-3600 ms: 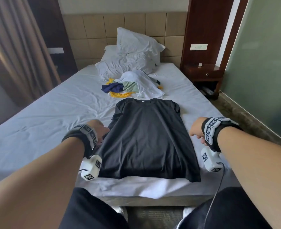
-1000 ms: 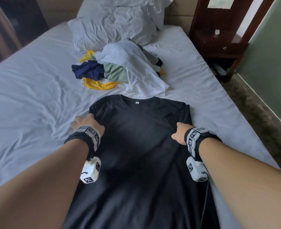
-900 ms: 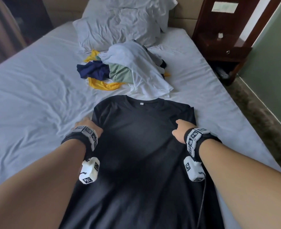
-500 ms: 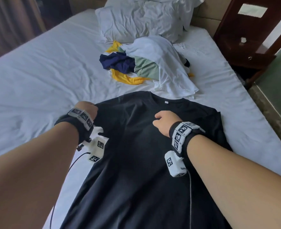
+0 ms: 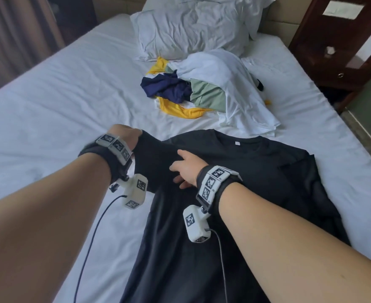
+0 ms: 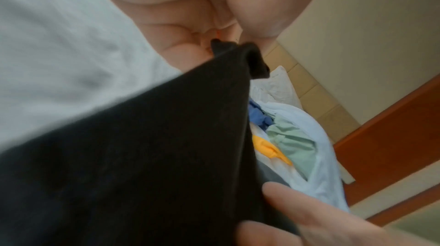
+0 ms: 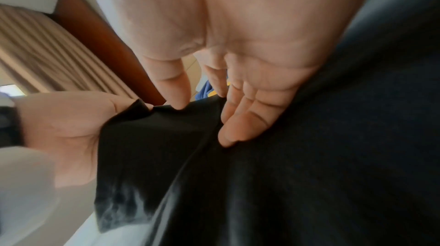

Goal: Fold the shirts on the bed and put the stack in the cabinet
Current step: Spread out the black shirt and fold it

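Note:
A black T-shirt (image 5: 234, 193) lies spread on the white bed (image 5: 49, 101), collar toward the pillows. My left hand (image 5: 125, 134) grips its left sleeve edge and lifts it off the sheet; the left wrist view shows the black cloth (image 6: 142, 146) pinched in my curled fingers (image 6: 190, 48). My right hand (image 5: 184, 169) lies on the shirt just right of that sleeve, fingers straight and pressing the cloth flat (image 7: 240, 124). Farther up the bed sits a loose pile of shirts (image 5: 206, 90): white, green, navy and yellow. No cabinet is in view.
White pillows (image 5: 191, 25) lean against the headboard. A dark wooden nightstand (image 5: 337, 53) stands at the bed's right side, with floor beside it. A curtain (image 5: 12, 36) hangs at the left. Cables trail from both wrist cameras over the sheet.
My right hand has crossed from the shirt's right side to its left part and opened flat. My left hand has taken the left sleeve and raised it. The view swung left.

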Available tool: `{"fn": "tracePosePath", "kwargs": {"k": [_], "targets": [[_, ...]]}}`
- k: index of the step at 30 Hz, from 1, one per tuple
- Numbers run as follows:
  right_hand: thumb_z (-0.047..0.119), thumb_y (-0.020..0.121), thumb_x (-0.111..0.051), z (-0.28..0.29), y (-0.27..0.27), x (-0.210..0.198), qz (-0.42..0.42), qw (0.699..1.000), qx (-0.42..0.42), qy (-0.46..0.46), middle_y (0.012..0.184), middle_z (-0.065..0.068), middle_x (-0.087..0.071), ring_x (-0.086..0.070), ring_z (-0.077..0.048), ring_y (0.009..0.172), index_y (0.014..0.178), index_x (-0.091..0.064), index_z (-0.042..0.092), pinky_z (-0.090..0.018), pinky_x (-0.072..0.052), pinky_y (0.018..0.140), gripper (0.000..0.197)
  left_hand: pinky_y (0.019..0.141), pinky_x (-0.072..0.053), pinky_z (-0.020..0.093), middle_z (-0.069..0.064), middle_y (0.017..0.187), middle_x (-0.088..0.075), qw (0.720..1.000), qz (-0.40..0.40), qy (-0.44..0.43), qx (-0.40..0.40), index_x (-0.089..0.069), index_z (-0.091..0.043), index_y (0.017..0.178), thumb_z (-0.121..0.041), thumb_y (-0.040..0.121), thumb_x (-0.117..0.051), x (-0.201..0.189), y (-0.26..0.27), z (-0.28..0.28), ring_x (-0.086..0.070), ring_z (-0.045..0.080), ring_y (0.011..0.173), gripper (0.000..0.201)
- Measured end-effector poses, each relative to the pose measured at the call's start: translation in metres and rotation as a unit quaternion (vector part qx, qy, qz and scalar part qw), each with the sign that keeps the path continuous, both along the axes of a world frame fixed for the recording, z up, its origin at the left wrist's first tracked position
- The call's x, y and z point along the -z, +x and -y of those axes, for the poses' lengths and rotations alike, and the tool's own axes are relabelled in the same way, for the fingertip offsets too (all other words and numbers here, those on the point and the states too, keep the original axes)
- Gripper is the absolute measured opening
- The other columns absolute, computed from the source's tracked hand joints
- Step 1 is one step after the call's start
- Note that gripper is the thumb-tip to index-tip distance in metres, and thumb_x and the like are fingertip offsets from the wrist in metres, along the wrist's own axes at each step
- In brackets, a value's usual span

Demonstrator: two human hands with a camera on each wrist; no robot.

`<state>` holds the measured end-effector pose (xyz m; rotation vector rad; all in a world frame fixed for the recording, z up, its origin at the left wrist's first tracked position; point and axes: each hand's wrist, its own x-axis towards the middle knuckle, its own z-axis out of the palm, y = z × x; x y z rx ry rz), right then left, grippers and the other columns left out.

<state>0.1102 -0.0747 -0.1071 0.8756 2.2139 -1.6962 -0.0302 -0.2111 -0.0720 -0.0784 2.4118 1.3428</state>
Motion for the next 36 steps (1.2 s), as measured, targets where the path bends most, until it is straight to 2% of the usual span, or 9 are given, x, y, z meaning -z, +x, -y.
{"fn": "tracePosePath", "kwargs": {"k": [4, 9, 12, 16, 19, 25, 30, 33, 36], "targets": [[0.047, 0.101, -0.049, -0.012, 0.006, -0.003, -0.06, 0.96, 0.207, -0.18, 0.108, -0.012, -0.068, -0.067, -0.03, 0.071, 0.132, -0.056, 0.017, -0.033, -0.052, 0.056, 0.044, 0.067, -0.062, 0.042, 0.017, 0.097, -0.075, 0.971, 0.138, 0.158, 0.115, -0.071, -0.006, 0.108, -0.065, 0.087, -0.066, -0.029, 0.026, -0.028, -0.076, 0.036, 0.082, 0.062], [0.102, 0.044, -0.046, -0.054, 0.019, 0.026, -0.05, 0.922, 0.359, -0.135, 0.112, -0.003, -0.073, -0.068, -0.034, 0.104, 0.1, -0.07, 0.023, -0.057, -0.05, 0.101, 0.099, 0.061, -0.058, 0.035, 0.013, 0.099, -0.072, 0.986, 0.083, 0.034, 0.14, -0.064, -0.001, 0.117, -0.038, 0.105, -0.054, -0.01, 0.047, -0.042, -0.071, 0.026, 0.077, 0.04], [0.089, 0.055, -0.052, -0.049, 0.035, 0.013, -0.03, 0.957, 0.288, -0.023, 0.112, -0.011, -0.073, -0.068, -0.036, 0.104, 0.107, -0.071, 0.015, -0.053, -0.054, 0.097, 0.093, 0.065, -0.057, 0.035, 0.01, 0.1, -0.07, 0.981, 0.091, -0.037, 0.17, -0.063, 0.003, 0.114, -0.029, 0.104, -0.057, 0.007, 0.056, -0.043, -0.069, 0.027, 0.085, 0.034], [0.03, 0.09, -0.065, -0.049, 0.046, 0.0, -0.017, 0.978, 0.151, 0.139, 0.121, -0.002, -0.064, -0.065, -0.025, 0.104, 0.132, -0.061, 0.019, -0.03, -0.048, 0.085, 0.044, 0.091, -0.06, 0.048, 0.015, 0.099, -0.076, 0.981, 0.066, -0.064, 0.171, -0.07, 0.0, 0.104, -0.039, 0.097, -0.065, 0.014, 0.056, -0.051, -0.074, 0.035, 0.096, 0.04], [0.015, 0.088, -0.057, -0.062, 0.042, 0.006, -0.032, 0.976, 0.106, 0.185, 0.074, -0.003, -0.057, -0.053, -0.021, 0.064, 0.089, -0.069, 0.012, -0.028, -0.042, 0.061, 0.012, 0.09, -0.061, 0.047, 0.012, 0.096, -0.076, 0.98, 0.074, -0.03, 0.181, -0.072, -0.004, 0.1, -0.043, 0.091, -0.073, 0.015, 0.051, -0.067, -0.075, 0.033, 0.089, 0.04], [0.015, 0.091, -0.061, -0.076, 0.024, 0.011, -0.069, 0.975, 0.101, 0.185, 0.101, 0.008, -0.073, -0.071, -0.014, 0.088, 0.115, -0.072, 0.025, -0.029, -0.058, 0.079, 0.028, 0.088, -0.061, 0.049, 0.012, 0.095, -0.075, 0.981, 0.033, -0.046, 0.186, -0.071, -0.016, 0.09, -0.031, 0.086, -0.074, 0.026, 0.032, -0.092, -0.074, 0.032, 0.091, 0.016], [0.009, 0.097, -0.05, -0.076, 0.005, 0.016, -0.08, 0.97, 0.151, 0.173, 0.109, 0.005, -0.066, -0.071, -0.023, 0.062, 0.122, -0.063, 0.028, -0.033, -0.061, 0.055, 0.034, 0.088, -0.06, 0.053, 0.016, 0.096, -0.074, 0.991, 0.007, -0.034, 0.132, -0.064, -0.016, 0.091, -0.038, 0.092, -0.057, 0.047, 0.001, -0.086, -0.073, 0.037, 0.089, 0.024], [0.011, 0.097, -0.051, -0.07, 0.003, 0.02, -0.05, 0.961, 0.126, 0.243, 0.13, 0.002, -0.053, -0.064, -0.02, 0.09, 0.139, -0.051, 0.031, -0.033, -0.054, 0.075, 0.047, 0.082, -0.06, 0.059, 0.023, 0.096, -0.076, 0.99, 0.065, 0.018, 0.12, -0.066, -0.011, 0.095, -0.049, 0.086, -0.059, 0.056, -0.002, -0.078, -0.075, 0.041, 0.084, 0.04], [0.021, 0.096, -0.054, -0.062, 0.007, 0.016, -0.041, 0.927, 0.079, 0.363, 0.141, 0.001, -0.041, -0.047, -0.024, 0.121, 0.144, -0.044, 0.033, -0.035, -0.045, 0.094, 0.051, 0.082, -0.062, 0.055, 0.02, 0.095, -0.077, 0.983, 0.123, 0.037, 0.131, -0.067, -0.005, 0.101, -0.032, 0.087, -0.076, 0.036, 0.012, -0.07, -0.076, 0.037, 0.086, 0.032]]}}
